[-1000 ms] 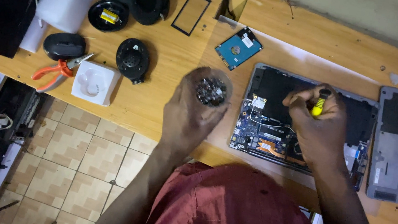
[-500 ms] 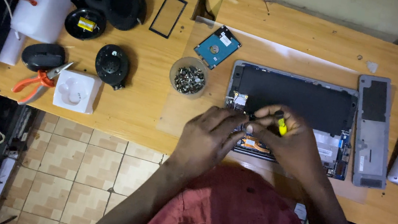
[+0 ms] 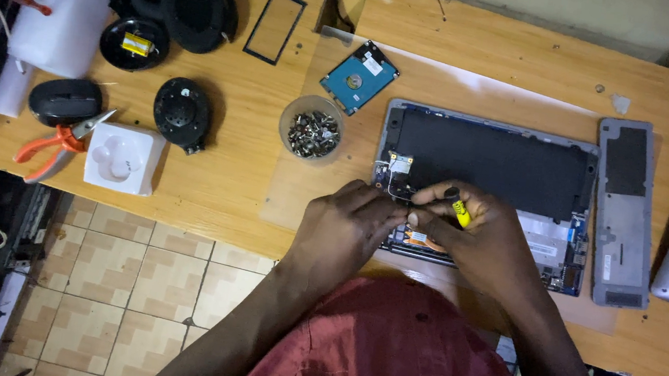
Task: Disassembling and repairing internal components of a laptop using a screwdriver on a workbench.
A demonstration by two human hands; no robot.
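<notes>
yellow-handled black-tipped screwdriver (image 3: 459, 210) is gripped in the right hand (image 3: 488, 241) over the opened grey laptop base (image 3: 491, 160) on the wooden table (image 3: 496, 46); left hand (image 3: 344, 230) fingertips are pinched beside it.

Your hands (image 3: 411, 223) work over an opened laptop (image 3: 483, 193) with a matt grey metal-looking shell, a flat black matt panel inside and bare circuit board along its lower edge, and your right hand (image 3: 482, 236) grips a screwdriver (image 3: 459, 210) with a glossy yellow-and-black plastic handle. The surface (image 3: 496, 50) is smooth, orange-toned wood with a thin translucent plastic-looking sheet (image 3: 299, 196) laid over it, on which stand a clear plastic cup of small shiny metal screws (image 3: 313, 130) and a hard drive (image 3: 359, 77) with a blue face and bright metal centre. To your left lie a glossy white plastic block (image 3: 124, 158), pliers (image 3: 59, 144) with orange plastic grips and bare metal tips, a matt black mouse (image 3: 64, 100) and soft, matt black headphone pads (image 3: 179, 1).
</notes>
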